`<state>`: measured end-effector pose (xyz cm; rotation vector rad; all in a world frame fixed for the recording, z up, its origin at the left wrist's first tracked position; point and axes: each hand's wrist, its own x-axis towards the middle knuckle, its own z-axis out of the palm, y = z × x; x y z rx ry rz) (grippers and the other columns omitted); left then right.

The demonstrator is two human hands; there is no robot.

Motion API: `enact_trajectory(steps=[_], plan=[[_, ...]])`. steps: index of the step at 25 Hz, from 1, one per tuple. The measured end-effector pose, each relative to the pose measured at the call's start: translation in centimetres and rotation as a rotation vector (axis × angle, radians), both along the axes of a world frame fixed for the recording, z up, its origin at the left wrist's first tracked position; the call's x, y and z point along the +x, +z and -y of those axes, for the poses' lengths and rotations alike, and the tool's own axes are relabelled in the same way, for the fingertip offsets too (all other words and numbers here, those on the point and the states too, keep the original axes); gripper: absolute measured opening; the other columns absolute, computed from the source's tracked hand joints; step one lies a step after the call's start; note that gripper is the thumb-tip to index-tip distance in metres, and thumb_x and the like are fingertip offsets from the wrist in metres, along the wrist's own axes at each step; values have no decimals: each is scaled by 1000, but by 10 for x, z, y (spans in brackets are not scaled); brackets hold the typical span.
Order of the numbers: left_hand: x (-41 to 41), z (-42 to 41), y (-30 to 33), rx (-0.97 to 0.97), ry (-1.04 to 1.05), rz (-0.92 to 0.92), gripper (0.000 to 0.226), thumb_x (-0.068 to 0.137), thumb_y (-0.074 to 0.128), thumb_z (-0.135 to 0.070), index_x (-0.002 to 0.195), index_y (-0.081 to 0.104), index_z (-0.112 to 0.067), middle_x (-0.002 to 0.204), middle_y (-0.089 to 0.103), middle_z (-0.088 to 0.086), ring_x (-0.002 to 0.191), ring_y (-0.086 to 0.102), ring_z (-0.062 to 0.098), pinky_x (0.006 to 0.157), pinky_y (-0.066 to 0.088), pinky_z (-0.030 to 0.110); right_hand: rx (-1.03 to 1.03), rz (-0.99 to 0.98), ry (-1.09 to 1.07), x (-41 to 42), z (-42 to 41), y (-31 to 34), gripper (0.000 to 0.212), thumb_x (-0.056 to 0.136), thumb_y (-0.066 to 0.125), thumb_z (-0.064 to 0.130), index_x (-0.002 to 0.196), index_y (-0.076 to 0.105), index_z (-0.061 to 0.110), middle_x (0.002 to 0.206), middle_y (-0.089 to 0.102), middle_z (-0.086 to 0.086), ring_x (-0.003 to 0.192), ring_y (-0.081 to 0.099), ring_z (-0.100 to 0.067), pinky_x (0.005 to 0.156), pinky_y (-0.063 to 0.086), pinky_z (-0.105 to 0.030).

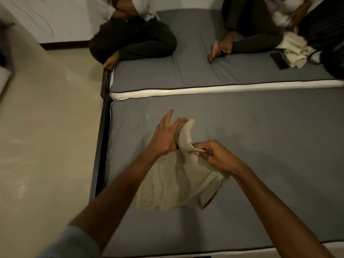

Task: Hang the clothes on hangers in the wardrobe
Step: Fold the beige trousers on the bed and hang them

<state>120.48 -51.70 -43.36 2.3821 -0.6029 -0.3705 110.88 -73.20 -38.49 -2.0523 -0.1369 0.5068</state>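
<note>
Near mattress (260, 146) bare from 12 to 4 o'clock; seated people (134, 40) and phone (280, 60) crowd far mattress (186, 71).

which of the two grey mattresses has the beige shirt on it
The near mattress, closest to the camera. The beige shirt lies there; the far mattress has people sitting on it.

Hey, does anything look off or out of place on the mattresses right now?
Nothing damaged or spilled. A dark phone lies loose on the far mattress beside a crumpled cream cloth.
</note>
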Motion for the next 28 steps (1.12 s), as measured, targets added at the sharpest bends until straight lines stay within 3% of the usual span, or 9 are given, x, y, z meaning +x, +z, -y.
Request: enact_trajectory(steps=[4,8,11,14,17,20,23,26,28], plan=[[44,9,84,-63,-247,-33,114,57,94,-46,153,34,-38,159,37,-3,136,49,17,108,47,33,-131,145,126,28,24,87,31,94,64,0,116,79,16,109,78,6,102,73,-8,94,58,-34],[53,12,110,-76,-154,212,47,60,78,-44,102,74,-24,108,71,-5,101,68,21,84,56,43,-222,254,29,24,49,134,31,94,70,4,116,77,25,108,76,14,101,71,-1,90,57,-32],[24,18,114,-440,-94,221,22,65,82,-6,84,71,-4,114,74,2,108,70,15,90,57,37,-63,231,-70,-8,45,155,35,97,65,3,122,73,26,113,74,18,106,69,2,89,53,-15],[-13,16,130,-566,-88,39,46,62,85,0,99,57,-5,128,67,2,111,68,13,91,56,32,-98,228,-38,-37,35,150,41,95,61,-5,125,72,20,118,72,14,108,68,3,93,52,-14],[-36,-20,116,-352,-253,28,83,65,87,-18,141,54,-27,131,63,-7,89,66,15,77,53,27,-120,274,15,-65,8,109,44,86,61,-5,121,76,17,118,73,9,109,70,-4,97,56,-25],[-70,-73,60,-19,-528,177,45,64,77,-35,109,75,-34,141,55,-5,121,55,21,89,51,43,-30,176,-21,-102,-47,35,44,87,60,-4,123,75,18,121,74,7,113,70,-8,97,58,-37],[-117,-136,-19,152,-709,189,30,68,75,-43,91,73,-25,142,56,8,130,52,30,95,42,45,53,-4,-49,-150,-115,-54,46,89,67,4,129,71,24,126,72,8,114,70,-9,96,57,-41],[-155,-190,-92,179,-873,70,27,68,73,-40,86,66,-22,113,69,5,107,63,29,88,45,40,-16,-178,23,-189,-173,-129,57,76,84,25,130,69,33,124,73,10,108,71,-12,92,58,-35],[-181,-212,-123,185,-884,-34,35,64,76,-33,90,53,-25,88,64,1,80,64,28,75,46,35,-111,-258,49,-204,-193,-152,59,68,87,20,124,73,32,115,76,7,98,69,-13,83,52,-22]])
